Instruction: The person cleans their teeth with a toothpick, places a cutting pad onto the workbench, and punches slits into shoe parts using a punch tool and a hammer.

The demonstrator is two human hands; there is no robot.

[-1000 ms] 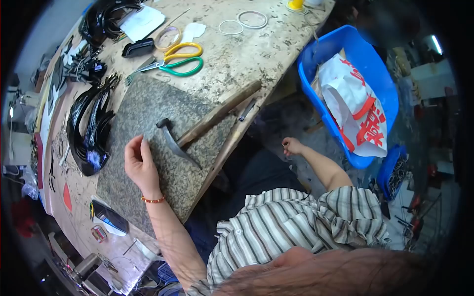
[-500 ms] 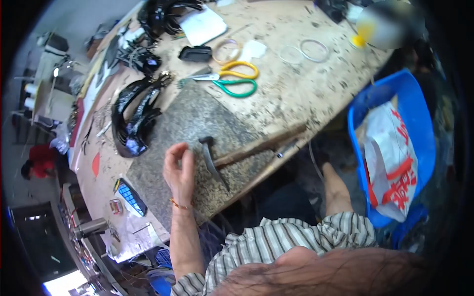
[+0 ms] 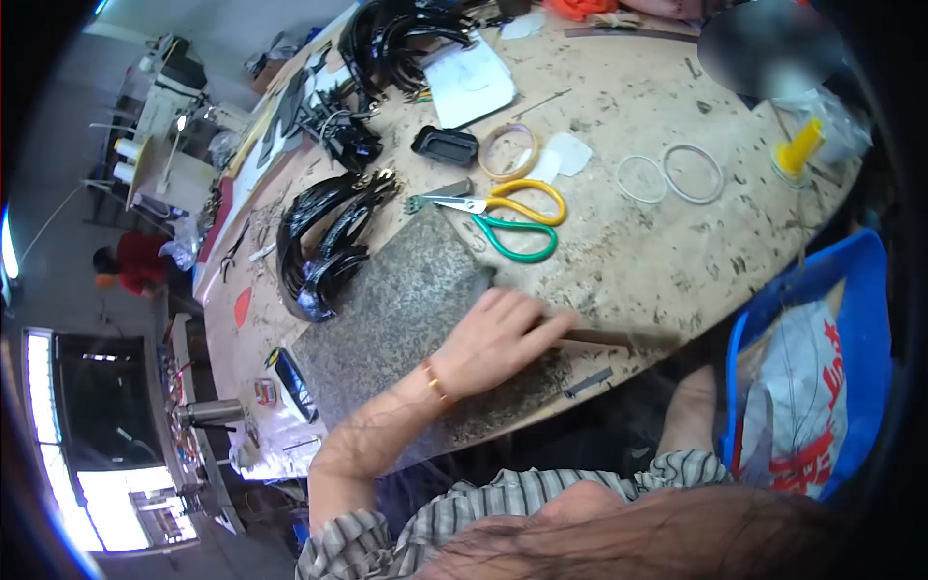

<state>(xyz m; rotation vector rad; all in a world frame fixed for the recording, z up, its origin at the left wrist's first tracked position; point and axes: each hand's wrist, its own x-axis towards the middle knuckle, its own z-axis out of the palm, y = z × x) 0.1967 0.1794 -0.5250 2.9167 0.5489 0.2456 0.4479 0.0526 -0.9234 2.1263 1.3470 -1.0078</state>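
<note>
Your left hand (image 3: 503,338) lies over the hammer with a wooden handle (image 3: 623,337), its fingers bent and close together, thumb angled toward the handle. The fingertips are hidden, so whether they pinch it cannot be told. The handle runs out to the right of your fingers; the hand covers most of the head. Under your palm is a mottled grey stone slab (image 3: 387,300). Right of your fingers, nearer you, a small dark flat strip (image 3: 588,383) lies by the edge of the pale, stained wooden table (image 3: 628,251).

Just beyond your fingers lie metal scissors with one yellow and one green handle (image 3: 474,204), then a tan tape roll (image 3: 484,159) and a shallow black plastic tray (image 3: 445,145). Left of your fingers sits a bundle of glossy black curved strips (image 3: 300,242). Well apart on the right stands a blue plastic bin (image 3: 878,329). Your right hand is out of sight.
</note>
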